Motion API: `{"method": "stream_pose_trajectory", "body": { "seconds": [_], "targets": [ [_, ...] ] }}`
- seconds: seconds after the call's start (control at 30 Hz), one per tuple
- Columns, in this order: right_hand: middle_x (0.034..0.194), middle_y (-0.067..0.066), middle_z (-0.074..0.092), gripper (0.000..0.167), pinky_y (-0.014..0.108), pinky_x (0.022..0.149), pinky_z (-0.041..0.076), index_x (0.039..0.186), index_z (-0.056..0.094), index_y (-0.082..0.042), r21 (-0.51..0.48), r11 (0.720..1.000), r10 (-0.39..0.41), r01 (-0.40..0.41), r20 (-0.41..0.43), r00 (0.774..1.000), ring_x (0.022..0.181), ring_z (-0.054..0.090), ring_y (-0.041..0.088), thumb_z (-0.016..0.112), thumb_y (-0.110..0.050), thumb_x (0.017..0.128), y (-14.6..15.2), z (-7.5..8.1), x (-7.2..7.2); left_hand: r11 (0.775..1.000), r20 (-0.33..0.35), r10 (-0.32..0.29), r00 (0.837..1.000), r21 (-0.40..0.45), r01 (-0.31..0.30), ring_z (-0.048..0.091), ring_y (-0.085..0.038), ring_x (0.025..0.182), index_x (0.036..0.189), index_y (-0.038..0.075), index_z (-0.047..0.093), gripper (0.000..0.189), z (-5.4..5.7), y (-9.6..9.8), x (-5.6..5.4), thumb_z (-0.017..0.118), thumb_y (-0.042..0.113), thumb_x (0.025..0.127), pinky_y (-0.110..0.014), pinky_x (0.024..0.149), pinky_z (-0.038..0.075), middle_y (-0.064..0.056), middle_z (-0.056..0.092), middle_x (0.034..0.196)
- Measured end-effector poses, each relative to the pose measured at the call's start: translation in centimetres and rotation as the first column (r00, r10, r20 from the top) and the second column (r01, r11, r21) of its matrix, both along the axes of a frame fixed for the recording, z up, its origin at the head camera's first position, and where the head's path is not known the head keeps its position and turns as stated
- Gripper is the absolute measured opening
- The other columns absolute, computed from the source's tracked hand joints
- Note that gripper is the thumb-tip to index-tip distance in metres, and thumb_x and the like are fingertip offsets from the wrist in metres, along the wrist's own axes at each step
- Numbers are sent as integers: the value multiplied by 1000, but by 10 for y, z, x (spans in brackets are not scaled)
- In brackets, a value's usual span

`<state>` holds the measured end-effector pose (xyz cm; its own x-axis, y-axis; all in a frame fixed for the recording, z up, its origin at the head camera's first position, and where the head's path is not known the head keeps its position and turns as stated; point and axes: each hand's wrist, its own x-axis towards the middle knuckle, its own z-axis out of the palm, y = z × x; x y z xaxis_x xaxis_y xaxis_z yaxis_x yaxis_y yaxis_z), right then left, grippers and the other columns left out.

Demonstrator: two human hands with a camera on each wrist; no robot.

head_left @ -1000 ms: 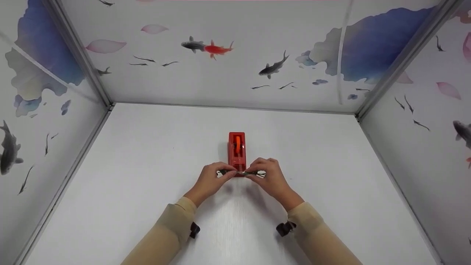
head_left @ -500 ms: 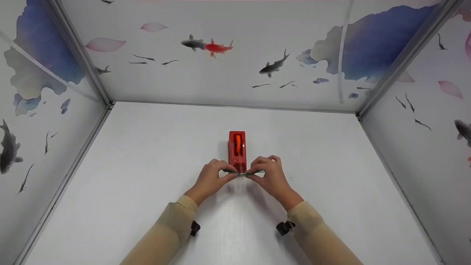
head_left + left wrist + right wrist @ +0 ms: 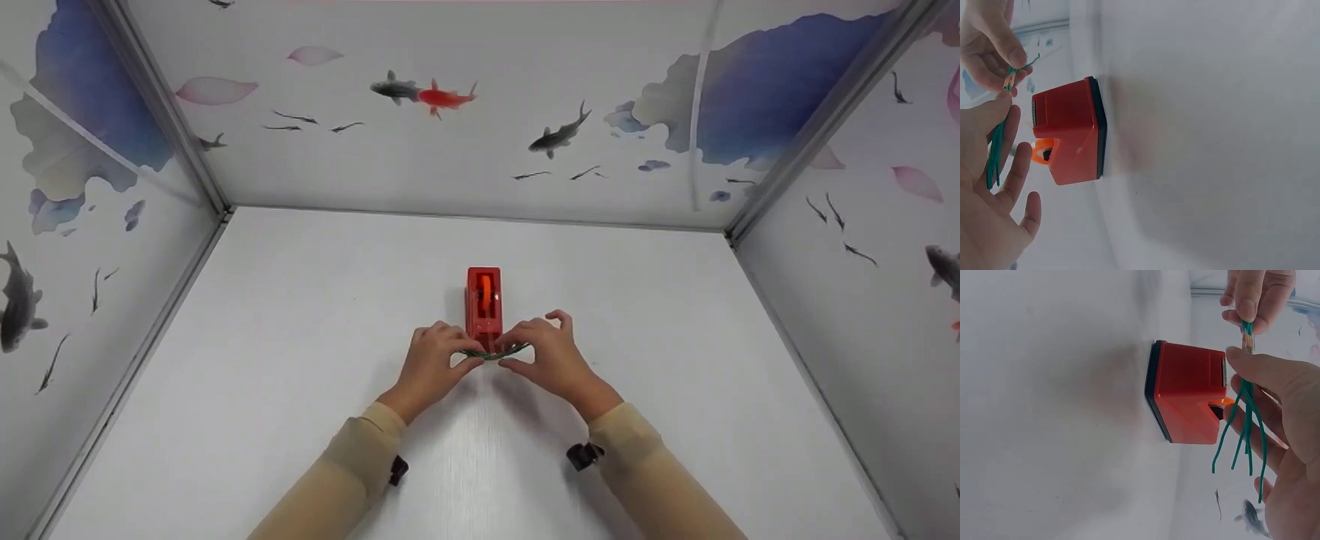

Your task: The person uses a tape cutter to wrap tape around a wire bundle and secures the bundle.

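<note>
My left hand (image 3: pixel 435 364) and right hand (image 3: pixel 551 360) face each other just in front of a red tape dispenser (image 3: pixel 484 304). Between them they hold a bundle of green wires (image 3: pixel 1248 410), each hand pinching one side with thumb and fingers. A short coppery section (image 3: pixel 1248 342) shows at the middle of the bundle, with what looks like clear tape around it. Several loose wire ends spread out below my right thumb in the right wrist view. In the left wrist view, other green ends (image 3: pixel 995 152) lie along my left fingers. The fingertips partly hide the bundle.
The dispenser carries an orange tape core (image 3: pixel 1043 151) and a toothed cutting edge (image 3: pixel 1224 371). It stands on a white table (image 3: pixel 300 420). Printed panels with fish and petals enclose the back and both sides, including the back wall (image 3: pixel 450 165).
Both hands stay in front of the dispenser while the fingers shift on the wires. The right thumb and fingers have spread slightly apart, with the outer finger raised. The bundle now appears bowed.
</note>
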<state>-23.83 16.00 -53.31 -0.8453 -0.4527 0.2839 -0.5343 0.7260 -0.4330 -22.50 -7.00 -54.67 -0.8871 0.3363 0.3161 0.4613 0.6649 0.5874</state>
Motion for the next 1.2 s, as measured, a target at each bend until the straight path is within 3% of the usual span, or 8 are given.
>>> {"method": "stream_pose_trajectory", "body": {
  "seconds": [0.23, 0.47, 0.73, 0.83, 1.0, 1.2],
  "targets": [
    [94, -15, 77, 13, 60, 112, 19, 101, 81, -30, 62, 998, -1, 0, 16, 1000, 102, 62, 12, 83, -32, 89, 2, 3, -3, 998, -86, 19, 996, -53, -24, 60, -15, 94, 100, 27, 84, 15, 2, -1, 0, 86, 30, 85, -43, 93, 45, 6, 71, 92],
    [91, -16, 77, 10, 59, 111, 25, 100, 83, -33, 131, 991, -12, 10, 11, 1000, 94, 66, 12, 81, -33, 91, 0, 8, -3, 991, -165, 67, 984, -104, -85, 61, -16, 94, 99, 31, 85, 17, -1, -1, 0, 88, 33, 82, -52, 97, 46, 8, 73, 89],
    [87, -15, 77, 9, 57, 109, 28, 97, 84, -33, 174, 985, -7, 20, -77, 997, 84, 67, 8, 85, -32, 87, -3, 12, 1, 985, -196, 98, 976, -120, -123, 62, -16, 94, 98, 33, 85, 18, -3, 0, -1, 89, 33, 81, -56, 98, 46, 10, 75, 88],
    [87, -15, 77, 10, 56, 109, 29, 96, 84, -33, 184, 983, 2, 18, -112, 994, 84, 66, 6, 86, -30, 86, -4, 12, 4, 984, -149, 107, 983, -127, -127, 62, -16, 96, 99, 34, 84, 18, -2, 1, 0, 89, 34, 82, -55, 100, 45, 10, 76, 91],
    [87, -15, 77, 13, 54, 108, 30, 97, 85, -31, 147, 989, -3, 23, -130, 991, 82, 66, 6, 87, -27, 85, -2, 9, 5, 993, 27, 111, 993, -44, -110, 63, -17, 98, 103, 31, 83, 18, 1, 1, 0, 84, 39, 87, -52, 100, 42, 9, 78, 97],
    [88, -14, 77, 15, 53, 105, 32, 96, 85, -29, 81, 996, -8, 25, -205, 979, 84, 64, 9, 88, -22, 84, 0, 4, 6, 993, 240, 69, 968, 73, -88, 68, -19, 98, 107, 27, 81, 17, 3, -1, -3, 74, 37, 96, -49, 96, 39, 10, 78, 105]
  ]
}}
